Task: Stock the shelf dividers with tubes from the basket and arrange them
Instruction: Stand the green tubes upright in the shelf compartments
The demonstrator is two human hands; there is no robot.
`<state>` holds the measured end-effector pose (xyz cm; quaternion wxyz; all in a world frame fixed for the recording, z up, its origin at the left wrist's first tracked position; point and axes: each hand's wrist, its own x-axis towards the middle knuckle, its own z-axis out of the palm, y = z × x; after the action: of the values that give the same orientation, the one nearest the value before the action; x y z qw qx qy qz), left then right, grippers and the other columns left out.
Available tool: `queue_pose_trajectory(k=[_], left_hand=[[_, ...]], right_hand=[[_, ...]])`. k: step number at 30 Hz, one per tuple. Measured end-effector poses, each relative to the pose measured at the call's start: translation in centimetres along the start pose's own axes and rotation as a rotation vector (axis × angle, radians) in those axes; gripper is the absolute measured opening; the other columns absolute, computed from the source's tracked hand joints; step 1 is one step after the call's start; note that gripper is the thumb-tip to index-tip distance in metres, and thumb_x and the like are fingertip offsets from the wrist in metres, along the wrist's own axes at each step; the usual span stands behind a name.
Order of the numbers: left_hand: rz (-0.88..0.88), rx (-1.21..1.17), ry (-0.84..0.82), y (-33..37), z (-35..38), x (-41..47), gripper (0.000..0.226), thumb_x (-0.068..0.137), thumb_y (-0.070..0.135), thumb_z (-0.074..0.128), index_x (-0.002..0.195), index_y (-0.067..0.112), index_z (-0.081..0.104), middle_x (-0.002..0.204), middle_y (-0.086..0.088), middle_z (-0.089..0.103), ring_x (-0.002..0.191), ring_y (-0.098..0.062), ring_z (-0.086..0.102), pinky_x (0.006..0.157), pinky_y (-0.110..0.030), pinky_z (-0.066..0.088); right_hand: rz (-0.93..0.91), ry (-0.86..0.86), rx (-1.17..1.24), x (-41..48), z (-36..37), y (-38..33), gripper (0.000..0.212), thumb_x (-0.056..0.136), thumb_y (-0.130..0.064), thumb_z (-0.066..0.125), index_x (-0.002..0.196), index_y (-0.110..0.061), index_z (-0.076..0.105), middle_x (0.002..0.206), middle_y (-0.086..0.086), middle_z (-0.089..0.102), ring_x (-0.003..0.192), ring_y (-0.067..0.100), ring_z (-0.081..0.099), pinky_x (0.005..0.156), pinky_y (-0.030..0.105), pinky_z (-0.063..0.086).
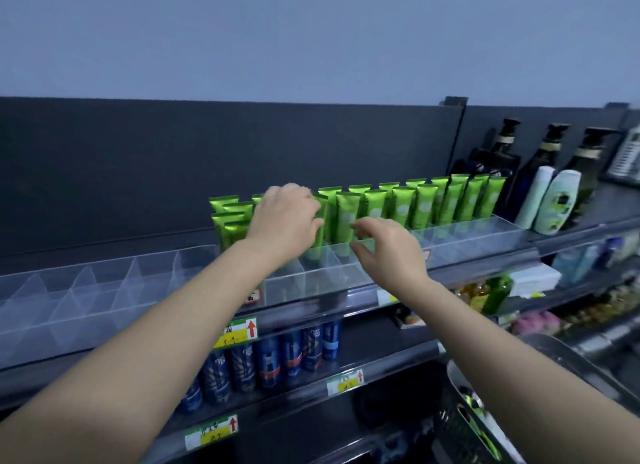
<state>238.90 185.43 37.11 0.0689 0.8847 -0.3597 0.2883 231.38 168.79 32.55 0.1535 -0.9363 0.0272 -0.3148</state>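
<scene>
Pinching one upright green tube in my left hand, I am holding my right hand spread and empty, just right of the next tube.

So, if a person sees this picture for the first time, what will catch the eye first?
First, the row of bright green tubes standing upright in the clear dividers on the top shelf, vivid against the dark back panel. Then, in the middle, two bare arms reach in: the left grip holds one tube, and the right grip hovers open beside it.
</scene>
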Motion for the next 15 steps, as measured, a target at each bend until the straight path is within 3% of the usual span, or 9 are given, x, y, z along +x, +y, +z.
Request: queue_pose_trajectory(k=[8, 15], left_hand=[[0.245, 0.026, -0.155, 9.3, 5.1, 0.8, 0.032, 0.092, 0.037, 0.052, 0.114, 0.015, 0.06, 0.115, -0.002, 0.059, 0.114, -0.024, 0.049, 0.095, -0.037, 0.039], [0.331, -0.019, -0.26, 19.3, 9.1, 0.5, 0.027, 0.093, 0.032, 0.052, 0.111, 0.014, 0.059, 0.115, -0.005, 0.057, 0.114, -0.026, 0.048, 0.09, -0.036, 0.038]], right_hand=[[0.245, -0.227, -0.34, -5.5, -4.5, 10.3, 0.042, 0.091, -0.031, 0.054, 0.132, -0.023, 0.05, 0.126, 0.003, 0.053, 0.122, 0.025, 0.044, 0.091, 0.038, 0.044], [0.395, -0.384, -0.489, -11.9, -7.8, 19.0, 0.038, 0.087, -0.029, 0.057, 0.124, -0.019, 0.051, 0.12, 0.007, 0.052, 0.116, 0.03, 0.046, 0.087, 0.039, 0.044]])
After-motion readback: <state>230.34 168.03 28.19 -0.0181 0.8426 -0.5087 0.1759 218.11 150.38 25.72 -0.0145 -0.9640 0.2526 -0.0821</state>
